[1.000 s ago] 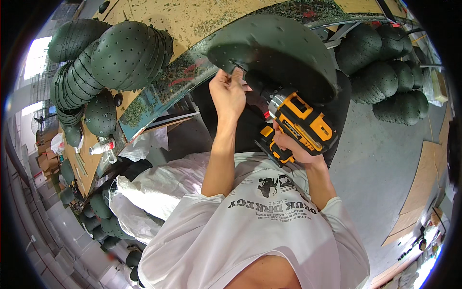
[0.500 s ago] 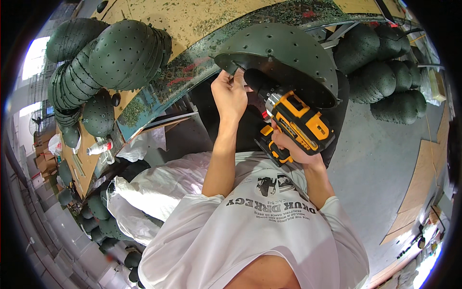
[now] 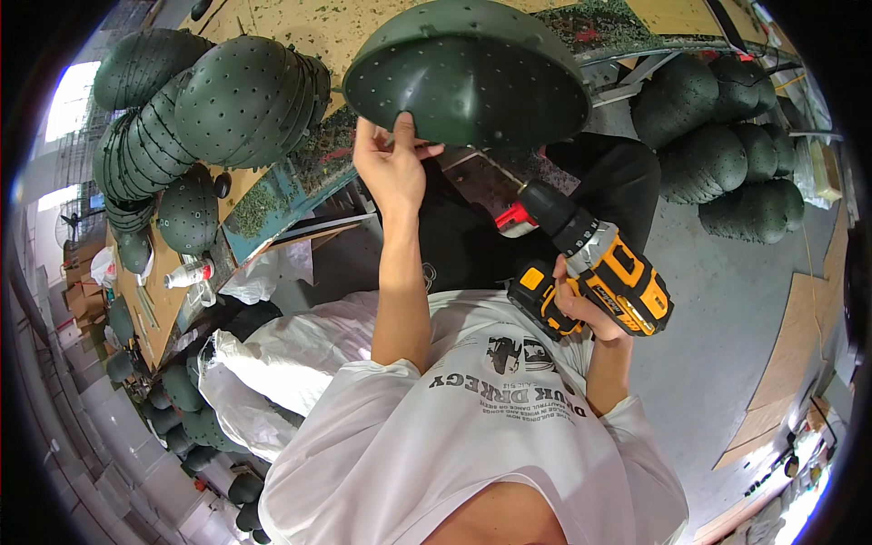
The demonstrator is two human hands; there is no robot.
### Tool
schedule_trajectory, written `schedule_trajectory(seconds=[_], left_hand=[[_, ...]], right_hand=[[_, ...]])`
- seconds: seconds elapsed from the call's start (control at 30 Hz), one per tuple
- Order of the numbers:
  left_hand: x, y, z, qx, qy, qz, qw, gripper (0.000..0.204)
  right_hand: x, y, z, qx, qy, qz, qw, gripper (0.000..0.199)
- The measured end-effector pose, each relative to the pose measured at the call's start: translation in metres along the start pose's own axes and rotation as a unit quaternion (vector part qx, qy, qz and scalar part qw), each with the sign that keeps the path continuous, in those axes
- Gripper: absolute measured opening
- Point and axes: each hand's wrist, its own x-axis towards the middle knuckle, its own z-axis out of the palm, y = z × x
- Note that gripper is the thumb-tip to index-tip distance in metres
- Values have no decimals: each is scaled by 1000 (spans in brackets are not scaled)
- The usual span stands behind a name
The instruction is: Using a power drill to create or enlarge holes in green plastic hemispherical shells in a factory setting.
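A dark green hollow dome [image 3: 472, 86] dotted with small holes is tilted so that its inner side faces me. My left hand [image 3: 391, 173] pinches its near rim, thumb on the inner face. In my right hand [image 3: 586, 304] is a yellow-and-black cordless drill [image 3: 627, 286], gripped by the handle. The thin bit [image 3: 501, 171] points up and left, just below the rim and apart from the shell. A red-and-white object [image 3: 515, 219] shows beside the chuck; I cannot make out what it is.
Stacked perforated green domes [image 3: 245, 104] stand on the workbench [image 3: 304, 32] at the left. Green shavings [image 3: 263, 209] litter its top. More domes [image 3: 699, 163] are piled at the right. A plastic bottle [image 3: 189, 274] lies near the bench's left edge. Cardboard [image 3: 786, 350] covers floor at the right.
The dome has moved up and left and tipped to show its inside, my left hand going with it. The drill has dropped back down and right, away from the shell.
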Motion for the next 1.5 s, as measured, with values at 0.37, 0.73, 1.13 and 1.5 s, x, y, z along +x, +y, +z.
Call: schedule_trajectory(seconds=[0.37,0.73,1.13,1.5], left_hand=[[31,28,19,112,138,336,925,51],[-9,-19,3,226,105,255,934,36],[-36,5,-21,-432,9,-212,876,41],[-37,4,0,-420,-234,-182,857,41]], right_hand=[[2,22,-21,296,-71,34,952,38],[5,33,-20,305,-53,70,948,40],[8,38,-20,310,-60,67,946,40],[8,33,-26,338,-42,48,939,38]])
